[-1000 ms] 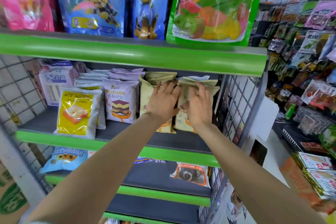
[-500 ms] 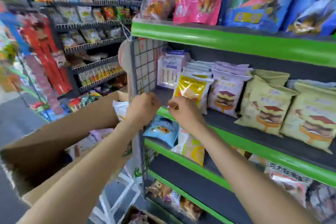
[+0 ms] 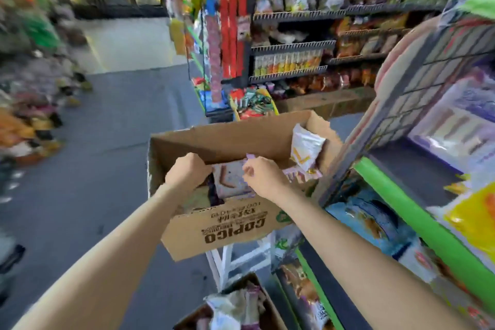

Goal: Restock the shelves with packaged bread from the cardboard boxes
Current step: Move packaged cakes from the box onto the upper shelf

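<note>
Bread packs [image 3: 231, 179] lie in the open box [image 3: 222, 225], which sits on a white stool [image 3: 241, 257] just beside the shelf [image 3: 417, 220] end. Only the head view shows this, and it is smeared by motion.

Both hands are down inside the box. The left hand [image 3: 187, 173] is curled over the left edge of a pale purple pack, its fingers bent and pressed together on the pack's side. The right hand [image 3: 263, 177] has its fingers [image 3: 249, 170] drawn in at the pack's upper right corner; whether they already pinch the film I cannot tell. Another white pack [image 3: 305, 150] stands upright at the box's far right corner.

Judging by the look, the pack is light and soft, with slick, crinkly film over squashable bread (a hard squeeze would dent the loaf). Holding it by the sealed edges or flat between both palms seems safest, and a second box [image 3: 257, 311] lower down holds more.
</note>
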Demonstrator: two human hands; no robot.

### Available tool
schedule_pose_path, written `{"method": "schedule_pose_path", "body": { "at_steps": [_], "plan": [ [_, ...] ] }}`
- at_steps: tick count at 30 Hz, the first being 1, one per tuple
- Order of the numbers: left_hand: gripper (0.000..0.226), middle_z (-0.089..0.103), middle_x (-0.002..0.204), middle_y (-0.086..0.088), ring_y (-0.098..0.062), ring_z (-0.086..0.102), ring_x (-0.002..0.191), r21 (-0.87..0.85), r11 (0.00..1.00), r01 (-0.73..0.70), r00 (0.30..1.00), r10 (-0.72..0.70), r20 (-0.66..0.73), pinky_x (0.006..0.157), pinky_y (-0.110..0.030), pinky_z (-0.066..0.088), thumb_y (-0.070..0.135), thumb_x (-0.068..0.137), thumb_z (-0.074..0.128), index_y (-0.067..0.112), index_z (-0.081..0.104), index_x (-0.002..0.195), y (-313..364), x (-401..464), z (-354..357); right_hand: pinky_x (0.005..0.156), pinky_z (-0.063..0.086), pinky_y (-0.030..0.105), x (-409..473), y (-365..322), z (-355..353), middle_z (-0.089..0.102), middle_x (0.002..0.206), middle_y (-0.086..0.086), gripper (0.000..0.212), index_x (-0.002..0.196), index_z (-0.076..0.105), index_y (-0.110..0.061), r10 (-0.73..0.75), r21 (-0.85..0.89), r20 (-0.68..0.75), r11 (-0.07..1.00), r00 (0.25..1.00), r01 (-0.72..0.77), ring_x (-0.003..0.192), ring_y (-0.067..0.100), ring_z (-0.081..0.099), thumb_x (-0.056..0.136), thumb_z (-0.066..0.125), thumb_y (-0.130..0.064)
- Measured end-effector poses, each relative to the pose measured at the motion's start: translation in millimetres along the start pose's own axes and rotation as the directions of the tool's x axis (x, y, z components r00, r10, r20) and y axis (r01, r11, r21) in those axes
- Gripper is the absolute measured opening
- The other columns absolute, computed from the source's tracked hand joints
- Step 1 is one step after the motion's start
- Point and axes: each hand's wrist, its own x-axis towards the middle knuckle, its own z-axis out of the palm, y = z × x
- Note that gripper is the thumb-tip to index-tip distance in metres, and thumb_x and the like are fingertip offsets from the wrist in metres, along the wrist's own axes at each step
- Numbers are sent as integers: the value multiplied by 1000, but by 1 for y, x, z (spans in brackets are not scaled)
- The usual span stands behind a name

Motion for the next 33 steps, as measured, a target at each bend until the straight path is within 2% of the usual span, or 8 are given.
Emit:
{"method": "schedule_pose_path", "body": {
  "at_steps": [3, 9, 11, 17, 21, 24, 27, 33],
  "plan": [
    [36, 66, 106, -18, -30, 56, 82, 40, 987, 155, 983, -158, 93, 70, -29, 42, 32, 86, 59, 0, 64, 100, -26, 24, 19, 57, 34, 29, 52, 4, 26, 48, 69, 5, 22, 75, 53, -12, 8, -162, 303, 986, 953, 43, 59, 15, 43, 96, 47, -14],
    [59, 51, 133, -18, -30, 51, 121, 100, 912, 397, 880, -410, 241, 92, -33, 42, 35, 92, 57, -3, 41, 134, -56, 67, 58, 73, 43, 32, 132, 25, 87, 51, 131, 15, 51, 136, 41, -1, 121, -346, 612, 929, 782, 128, 101, 26, 57, 94, 54, -28],
    [61, 46, 139, -16, -28, 47, 126, 111, 882, 458, 843, -470, 262, 96, -32, 40, 34, 92, 56, 0, 36, 139, -61, 80, 66, 95, 40, 35, 148, 31, 102, 30, 149, 17, 66, 146, 24, -2, 107, -342, 598, 930, 794, 132, 131, 32, 39, 93, 56, -26],
    [50, 41, 145, -14, -28, 41, 132, 153, 851, 503, 776, -522, 354, 106, -34, 34, 28, 98, 46, 3, 38, 141, -75, 106, 86, 111, 27, 35, 191, 46, 128, -1, 157, 15, 91, 149, -7, -1, 77, -325, 531, 938, 844, 119, 140, 34, 22, 90, 60, -20],
    [65, 49, 137, -17, -30, 60, 108, 43, 805, 591, 715, -548, 433, 76, -35, 51, 35, 89, 61, 1, 37, 140, -81, 114, 97, 100, 36, 38, 209, 54, 132, 25, 143, 16, 62, 139, 29, -2, 32, -373, 414, 918, 910, 137, 133, 34, 26, 86, 60, -10],
    [84, 55, 131, -18, -31, 61, 107, -60, 752, 657, 688, -566, 454, 90, -40, 51, 41, 75, 76, 2, 37, 139, -91, 121, 103, 88, 34, 37, 214, 59, 122, 35, 130, 13, 29, 108, 51, -10, 19, -484, 396, 854, 918, 192, 120, 32, 31, 84, 64, -20],
    [85, 66, 112, -13, -32, 65, 100, -216, 706, 675, 705, -529, 473, 91, -46, 52, 42, 55, 87, 6, 50, 123, -102, 128, 114, 89, 35, 39, 214, 68, 116, 44, 127, 12, 60, 128, 43, -16, -17, -459, 453, 853, 892, 249, 117, 33, 40, 77, 70, -36],
    [73, 54, 124, -12, -34, 55, 114, -339, 826, 450, 877, -480, -5, 89, -42, 46, 35, 77, 74, 10, 33, 133, -58, 109, 77, 83, 40, 41, 189, 63, 90, 63, 108, 10, 64, 114, 44, -13, -78, -203, 288, 969, 954, 140, 105, 33, 57, 71, 74, -50]
  ]
}}
